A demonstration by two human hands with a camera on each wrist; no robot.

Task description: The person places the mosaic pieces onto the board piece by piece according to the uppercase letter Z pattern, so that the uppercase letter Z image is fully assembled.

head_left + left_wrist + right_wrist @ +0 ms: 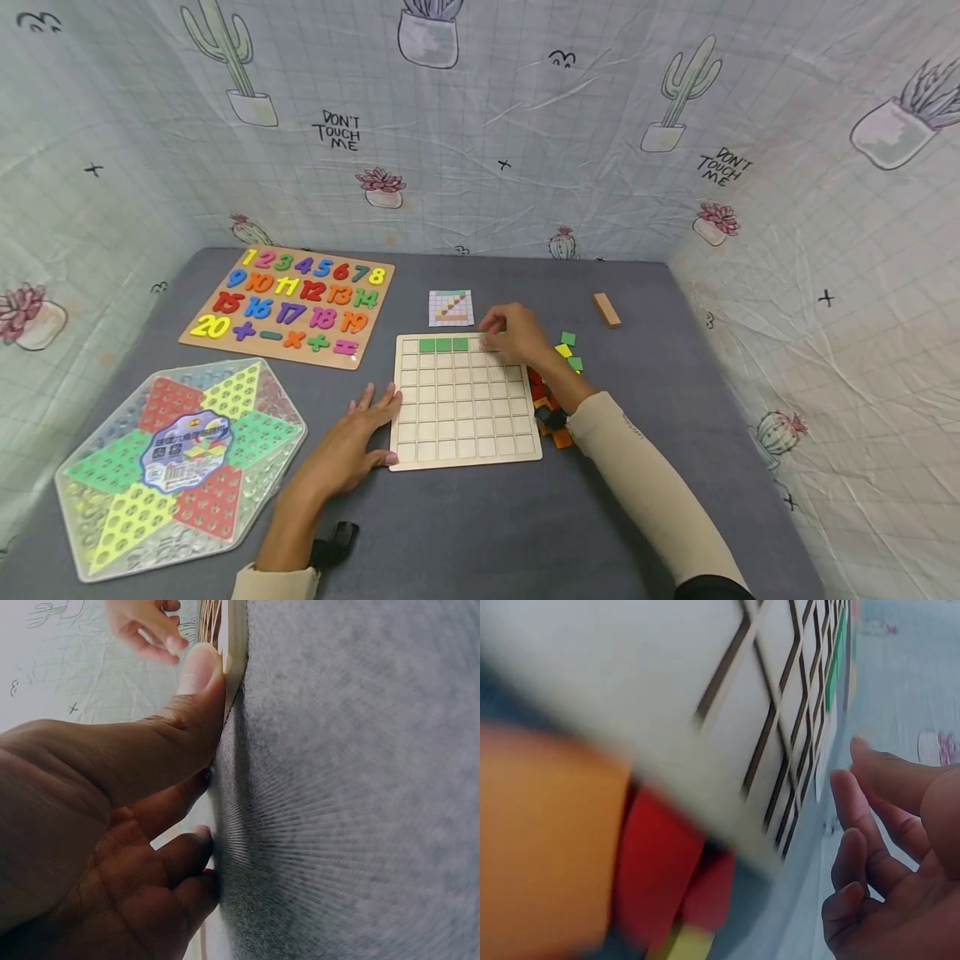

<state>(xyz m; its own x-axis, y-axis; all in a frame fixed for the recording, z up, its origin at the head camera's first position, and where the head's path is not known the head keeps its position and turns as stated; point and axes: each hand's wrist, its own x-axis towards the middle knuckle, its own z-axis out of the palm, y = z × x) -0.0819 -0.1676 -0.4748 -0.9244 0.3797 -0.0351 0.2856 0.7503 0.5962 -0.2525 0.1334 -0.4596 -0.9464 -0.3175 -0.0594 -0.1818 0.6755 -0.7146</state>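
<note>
A square wooden grid board (467,460) lies flat on the grey table. Three green square tiles (444,345) sit side by side in its top row. Above the top row's right part is my right hand (517,333), thumb and forefinger tips brought close together. In the right wrist view no tile shows at those fingertips (842,780), though a thin one could be hidden. My left hand (348,446) rests at the board's left side, fingers spread, its thumb (199,671) against the near-left corner. A small pattern card (451,308) lies beyond the board.
Loose orange tiles (562,438), red tiles (656,859), yellow and green tiles (567,338) are heaped along the board's right side, partly under my right forearm. A wooden block (607,310) lies farther right. Leftward are a number puzzle (300,304) and a hexagonal star game board (251,450).
</note>
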